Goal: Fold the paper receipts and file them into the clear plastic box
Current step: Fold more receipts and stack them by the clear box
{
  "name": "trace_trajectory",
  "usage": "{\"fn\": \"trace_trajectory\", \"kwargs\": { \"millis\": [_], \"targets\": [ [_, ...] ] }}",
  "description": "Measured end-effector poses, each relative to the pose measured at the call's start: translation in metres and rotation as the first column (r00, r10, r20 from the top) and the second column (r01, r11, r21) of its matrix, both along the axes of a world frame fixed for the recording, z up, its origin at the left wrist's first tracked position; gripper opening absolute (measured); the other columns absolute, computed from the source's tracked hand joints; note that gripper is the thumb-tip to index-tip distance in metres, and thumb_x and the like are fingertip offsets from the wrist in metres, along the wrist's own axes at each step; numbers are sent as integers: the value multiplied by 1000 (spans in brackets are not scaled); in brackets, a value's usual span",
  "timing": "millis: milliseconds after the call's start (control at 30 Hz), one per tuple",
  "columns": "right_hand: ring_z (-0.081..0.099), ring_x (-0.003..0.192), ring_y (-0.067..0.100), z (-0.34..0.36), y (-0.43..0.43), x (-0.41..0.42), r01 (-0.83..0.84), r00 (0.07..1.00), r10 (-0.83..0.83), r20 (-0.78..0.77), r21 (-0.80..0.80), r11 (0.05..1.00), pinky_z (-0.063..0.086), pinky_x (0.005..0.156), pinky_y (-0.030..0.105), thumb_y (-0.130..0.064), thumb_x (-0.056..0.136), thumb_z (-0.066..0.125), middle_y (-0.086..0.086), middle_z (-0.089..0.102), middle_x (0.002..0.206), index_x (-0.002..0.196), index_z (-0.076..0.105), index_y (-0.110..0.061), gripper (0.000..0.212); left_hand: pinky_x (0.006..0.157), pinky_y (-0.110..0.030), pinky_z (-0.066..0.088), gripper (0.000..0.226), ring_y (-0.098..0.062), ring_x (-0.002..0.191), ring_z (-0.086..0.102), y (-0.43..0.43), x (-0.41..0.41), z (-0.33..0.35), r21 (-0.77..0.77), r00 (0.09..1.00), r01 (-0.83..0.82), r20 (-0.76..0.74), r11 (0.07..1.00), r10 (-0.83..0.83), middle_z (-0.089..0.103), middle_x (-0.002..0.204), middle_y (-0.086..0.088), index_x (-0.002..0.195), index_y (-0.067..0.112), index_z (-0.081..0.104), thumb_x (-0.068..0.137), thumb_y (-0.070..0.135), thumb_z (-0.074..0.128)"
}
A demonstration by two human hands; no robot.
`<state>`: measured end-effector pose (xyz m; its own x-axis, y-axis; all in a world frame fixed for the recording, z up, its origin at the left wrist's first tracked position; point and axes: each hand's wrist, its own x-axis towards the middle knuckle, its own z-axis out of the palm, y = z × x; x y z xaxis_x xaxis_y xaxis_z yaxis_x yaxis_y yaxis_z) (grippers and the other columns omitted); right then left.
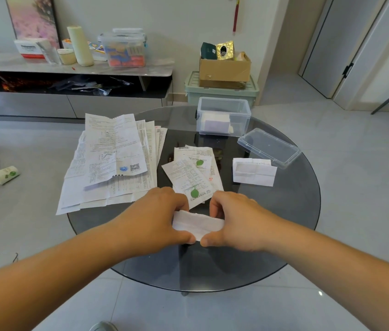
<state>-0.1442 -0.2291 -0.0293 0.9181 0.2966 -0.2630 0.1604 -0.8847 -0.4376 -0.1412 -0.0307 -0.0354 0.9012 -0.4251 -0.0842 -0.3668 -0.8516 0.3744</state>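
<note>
One white folded receipt [197, 224], creased lengthwise

Left hand [157, 217] and right hand [235, 220] pinch one receipt [198, 223].

Cardboard box [224, 68] atop green bin [219, 91]; wrapped roll [4, 175] on tiled floor [21, 223]

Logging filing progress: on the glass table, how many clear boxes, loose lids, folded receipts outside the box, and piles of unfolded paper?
Clear box: 1
Loose lid: 1
Folded receipts outside the box: 2, held receipt, lying receipt
Unfolded piles: 2, large pile, small pile
Total: 6
</note>
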Motion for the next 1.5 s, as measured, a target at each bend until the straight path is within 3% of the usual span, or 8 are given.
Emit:
{"fn": "trace_trajectory", "kwargs": {
  "millis": [133,267,400,533,767,867,1000,1500],
  "targets": [
    [58,80,7,-3,-9,-2,6,1000,-2,-26,171,985,45,64,24,-41,75,84,-12,56,91,107,44,-35,51,75,-20,46,28,-4,90,51,-7,0,4,-37,999,36,22,999,-35,54,94,16,82,36,51,80,53,73],
    [59,74,10,0,-30,4,-12,999,-4,54,306,952,52,68,26,-29,84,77,-10,62,86,101,58,-34,27,77,-21,47,19,-5,90,53,-25,9,15,-104,996,26,86,994,-17,57,94,15,82,34,55,87,46,69],
    [59,72,13,4,-63,15,72,986,-125,109,395,916,54,70,28,-17,80,81,-3,66,87,101,59,-35,37,76,-24,51,19,-7,84,57,-55,25,25,-197,999,20,46,980,-11,62,96,12,81,33,53,92,40,67],
    [52,63,6,3,-93,31,144,949,-229,215,351,925,49,64,23,-17,80,82,-3,61,81,99,60,-32,33,86,-36,54,13,-10,88,59,-88,50,26,-265,997,26,70,964,-8,62,92,11,89,26,60,90,33,71],
    [56,71,14,-9,-116,55,227,896,-286,341,203,953,38,60,24,-27,90,71,-10,57,76,90,58,-29,14,85,-33,54,24,-16,91,60,-121,81,10,-194,991,-1,134,981,28,64,100,5,104,26,53,90,30,72],
    [56,71,9,-14,-118,61,264,898,-303,320,160,951,35,58,22,-33,86,75,-13,55,78,96,56,-27,23,87,-39,55,25,-17,93,59,-120,87,1,-111,978,-10,206,994,33,64,104,4,106,26,54,90,35,71],
    [56,69,14,-17,-117,67,307,898,-358,256,218,926,39,59,27,-36,91,70,-2,60,77,107,53,-26,26,85,-33,52,32,-16,95,55,-116,92,-7,-79,941,-34,335,996,59,60,107,2,112,27,56,89,44,69],
    [61,74,12,-15,-118,62,360,889,-385,250,139,922,43,60,26,-35,91,69,-5,64,81,109,55,-25,25,100,-35,45,42,-16,110,51,-115,88,-14,-14,960,-6,279,1000,9,57,122,1,126,31,61,92,56,59]
  ]
}}
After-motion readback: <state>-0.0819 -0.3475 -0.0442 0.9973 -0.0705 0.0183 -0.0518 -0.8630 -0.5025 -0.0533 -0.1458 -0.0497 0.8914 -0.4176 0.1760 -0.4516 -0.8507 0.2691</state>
